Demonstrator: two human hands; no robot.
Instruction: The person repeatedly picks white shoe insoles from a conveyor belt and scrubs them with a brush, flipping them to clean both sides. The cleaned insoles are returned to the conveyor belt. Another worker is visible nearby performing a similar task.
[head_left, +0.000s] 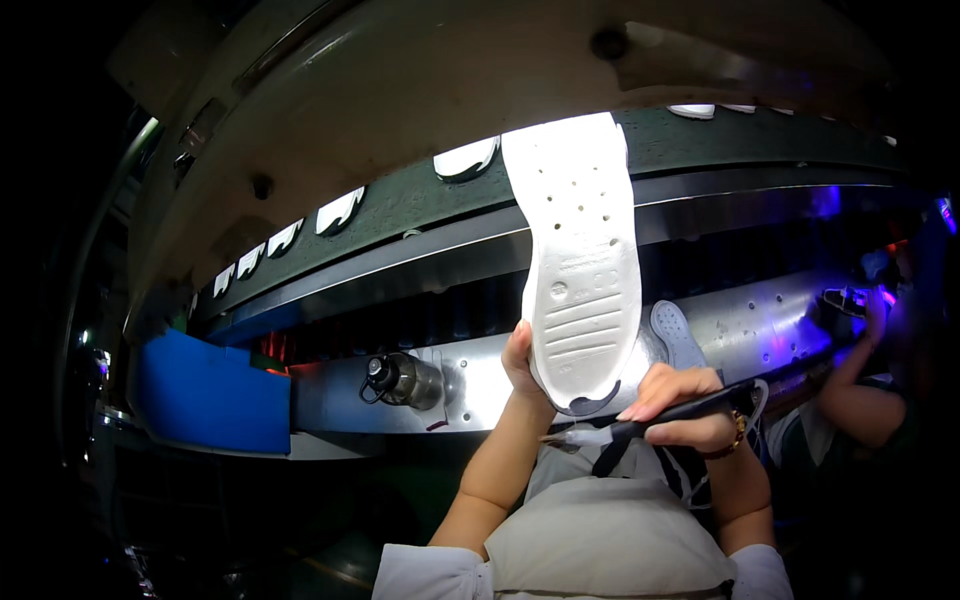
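My left hand [522, 358] grips the heel end of a white shoe sole [582, 260] and holds it upright, its grooved and holed underside facing me. My right hand [680, 405] is closed around a black pen-like tool [655, 420] with a pale tip pointing left, just below the sole's dark heel patch. A second, smaller grey sole [678, 335] lies on the metal ledge behind my right hand.
A conveyor belt [420, 195] carries several white soles [465, 158] across the back. A metal bottle [402, 380] lies on the steel ledge [480, 375]. A blue bin [212, 392] sits at left. Another person's arm [860, 395] works at right.
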